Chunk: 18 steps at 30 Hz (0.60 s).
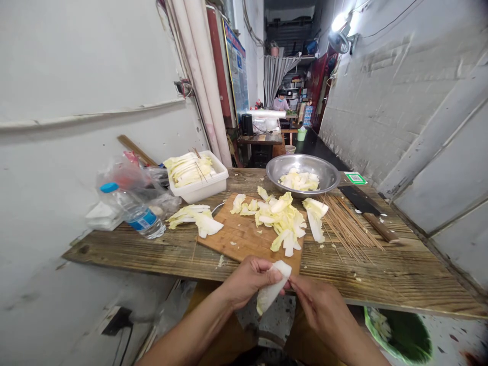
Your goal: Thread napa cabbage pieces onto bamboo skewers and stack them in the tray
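My left hand (251, 279) is closed on a pale napa cabbage leaf (272, 291), thumb across its face, just off the table's near edge. My right hand (320, 300) is pinched closed at the leaf's right edge; what its fingertips hold is hidden. Beyond them, a wooden cutting board (229, 239) bears a pile of cabbage pieces (282, 216). More cabbage leaves lie to the board's left (198, 218) and a cabbage piece (315, 218) to its right. Loose bamboo skewers (348, 226) are spread at the right.
A white tub (202, 189) of skewered cabbage stands back left, near a water bottle (133, 211) and plastic bags (122, 175). A steel bowl (331, 175) holds cabbage. A cleaver (366, 208) lies right. Below is a green-lined bin (414, 330). A person (281, 103) sits far back.
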Each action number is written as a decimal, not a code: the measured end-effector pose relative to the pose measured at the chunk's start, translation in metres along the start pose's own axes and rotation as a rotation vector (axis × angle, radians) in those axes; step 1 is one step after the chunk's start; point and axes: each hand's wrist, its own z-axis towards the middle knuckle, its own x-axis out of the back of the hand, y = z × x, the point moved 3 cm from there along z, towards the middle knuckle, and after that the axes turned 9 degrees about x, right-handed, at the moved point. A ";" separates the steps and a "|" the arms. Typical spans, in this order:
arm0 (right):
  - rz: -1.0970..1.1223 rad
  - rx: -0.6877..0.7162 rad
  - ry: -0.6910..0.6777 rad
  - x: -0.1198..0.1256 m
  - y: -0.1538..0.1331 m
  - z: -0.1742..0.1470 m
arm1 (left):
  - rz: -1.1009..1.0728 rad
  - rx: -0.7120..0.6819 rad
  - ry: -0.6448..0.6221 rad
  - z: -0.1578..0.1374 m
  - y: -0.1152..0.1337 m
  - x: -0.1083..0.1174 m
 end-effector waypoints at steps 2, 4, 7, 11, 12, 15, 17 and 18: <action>-0.016 -0.008 0.004 0.000 0.003 0.001 | -0.022 0.000 0.007 0.002 -0.001 -0.001; -0.043 -0.017 0.015 0.000 0.006 0.001 | -0.045 -0.003 -0.008 0.003 -0.002 -0.001; -0.043 -0.034 0.018 -0.001 0.010 0.001 | -0.065 -0.002 -0.037 0.004 -0.003 0.000; 0.030 -0.028 0.006 0.000 0.010 0.002 | -0.088 0.004 -0.012 0.002 -0.003 0.001; 0.054 -0.018 -0.006 0.001 0.009 0.002 | -0.093 0.005 -0.011 0.002 -0.003 0.001; 0.121 0.015 -0.059 0.005 0.005 0.002 | -0.113 0.012 -0.021 -0.001 -0.002 -0.001; 0.143 0.030 -0.083 0.008 0.004 0.001 | -0.121 0.014 -0.022 -0.002 -0.002 -0.002; 0.149 0.032 -0.092 0.010 0.003 0.001 | -0.123 0.014 -0.022 -0.002 -0.003 -0.002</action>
